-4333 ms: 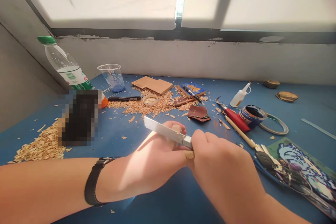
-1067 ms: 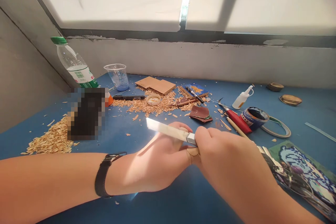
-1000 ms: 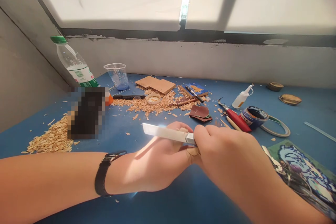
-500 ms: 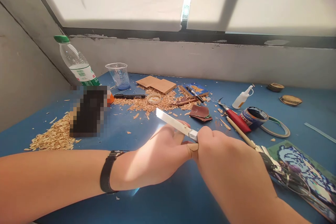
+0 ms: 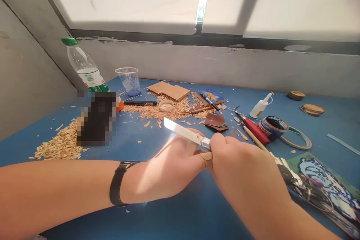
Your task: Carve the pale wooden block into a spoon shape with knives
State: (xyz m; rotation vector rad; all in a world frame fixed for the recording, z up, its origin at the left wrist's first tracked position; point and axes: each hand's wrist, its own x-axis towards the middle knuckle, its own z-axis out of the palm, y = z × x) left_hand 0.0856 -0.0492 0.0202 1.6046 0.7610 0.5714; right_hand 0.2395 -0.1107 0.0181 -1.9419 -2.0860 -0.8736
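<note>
My right hand [image 5: 244,161] is closed round the handle of a utility knife [image 5: 182,132]. Its long bare blade points up and to the left, passing above the fingers of my left hand [image 5: 171,168]. The left hand, with a black watch band [image 5: 116,185] at the wrist, is closed, and its thumb presses up against my right hand. A tan bandage [image 5: 207,156] wraps the thumb tip. Whatever the left fingers grip is mostly hidden behind the hand and the blade.
Wood shavings [image 5: 60,142] lie heaped at left beside a blurred dark object [image 5: 98,120]. Behind stand a bottle [image 5: 90,73] and a plastic cup [image 5: 129,82]. Sandpaper [image 5: 215,120], a red-handled hook knife [image 5: 255,129], a glue bottle [image 5: 260,107] and a tape roll [image 5: 298,140] lie to the right.
The knife blade has shifted slightly left and down relative to the hands, its tilt a little flatter. Both grips stay the same, and the whole view has moved slightly.
</note>
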